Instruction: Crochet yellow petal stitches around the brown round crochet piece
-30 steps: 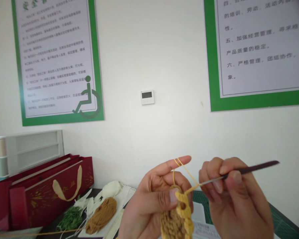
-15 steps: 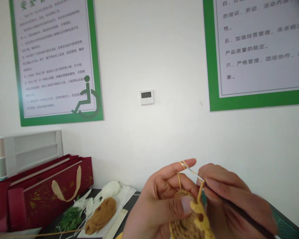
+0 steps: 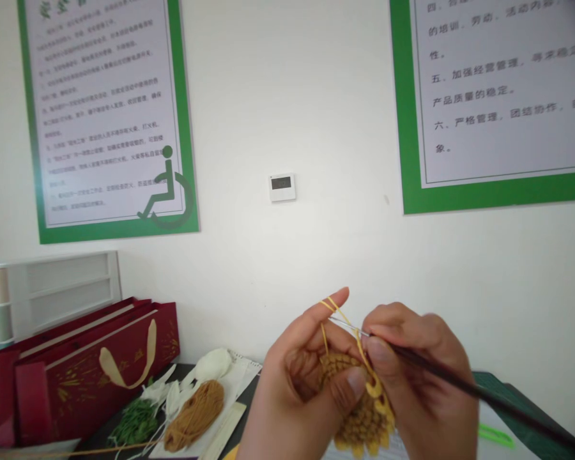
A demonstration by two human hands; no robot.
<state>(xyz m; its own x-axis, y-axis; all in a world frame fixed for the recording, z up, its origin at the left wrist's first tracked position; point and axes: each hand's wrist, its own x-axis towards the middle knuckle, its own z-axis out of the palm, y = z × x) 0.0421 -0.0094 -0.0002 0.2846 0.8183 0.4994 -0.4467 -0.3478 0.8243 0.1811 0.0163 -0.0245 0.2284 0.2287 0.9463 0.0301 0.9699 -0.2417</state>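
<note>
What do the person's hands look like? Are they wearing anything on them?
The left grip and the right grip are both bare, with no gloves, rings or bands that I can see. The thumbnail on the left one looks short and unpainted. No sleeves show in the picture.

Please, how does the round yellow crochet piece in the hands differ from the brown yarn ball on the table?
The round yellow crochet piece is a brighter yellow than the oval brown yarn ball, which is duller. The piece is flat with a bumpy stitched edge, while the ball is wound in smooth strands. The piece is held up in the left hand, while the ball lies on a white sheet. Both are made of soft yarn.
</note>
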